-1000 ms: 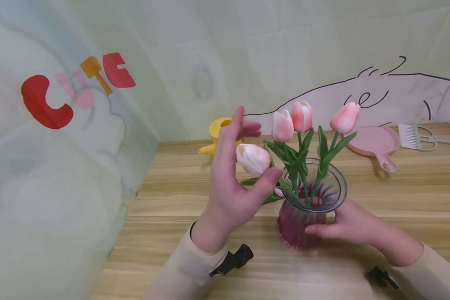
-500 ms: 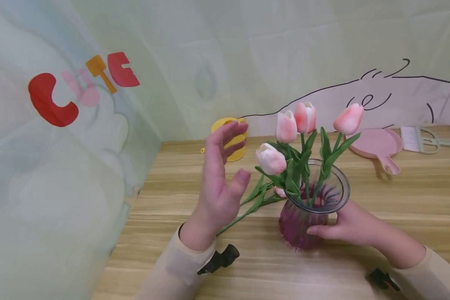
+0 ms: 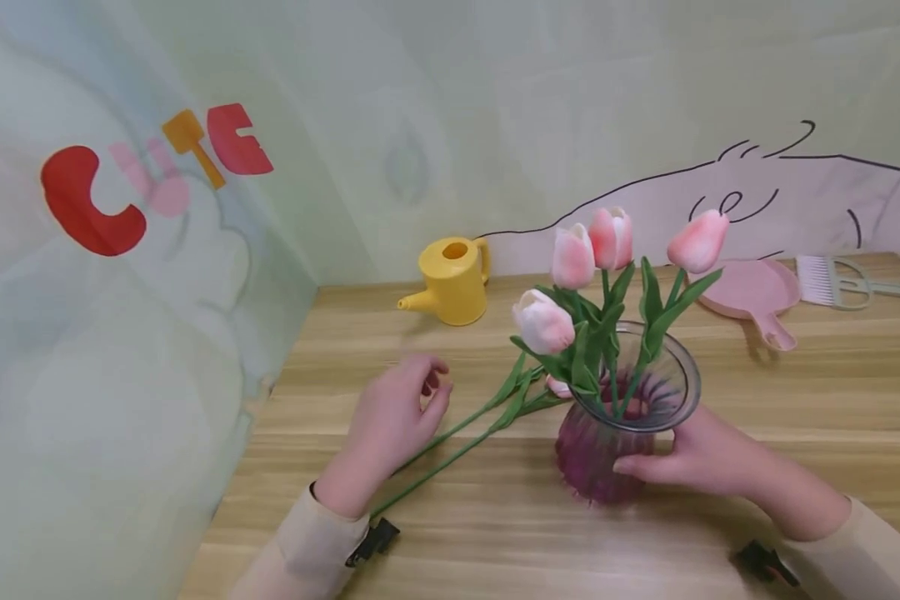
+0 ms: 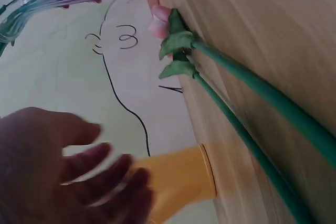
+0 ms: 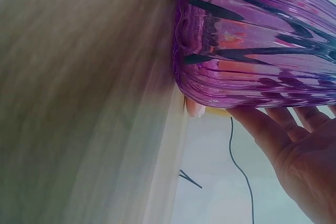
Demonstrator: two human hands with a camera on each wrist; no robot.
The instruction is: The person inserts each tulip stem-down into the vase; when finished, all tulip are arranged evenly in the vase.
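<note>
My right hand [image 3: 701,458] grips the side of a purple ribbed glass vase [image 3: 596,462], which stands on the table; the thumb lies across its front. Several pink-and-white artificial tulips [image 3: 543,323] with green leaves stand in it, stems inside the glass. Left of the vase, loose tulips [image 3: 487,429] lie on the table, their blooms partly hidden behind it. My left hand [image 3: 393,412] hovers by those stems, fingers loosely bent and holding nothing. In the left wrist view, the two green stems [image 4: 257,85] run apart from the left hand's fingers [image 4: 89,163].
A yellow watering can [image 3: 457,292] stands at the back, its spout pointing left. At the back right lie a pink pan-shaped thing [image 3: 750,287] with a short handle and a pale green brush [image 3: 851,287] with white bristles. A printed cloth [image 3: 420,108] hangs behind the wooden table.
My left hand has let go of the white-pink tulip, now leaning in the vase, and moved left and down toward the loose stems. The right hand keeps its hold on the vase.
</note>
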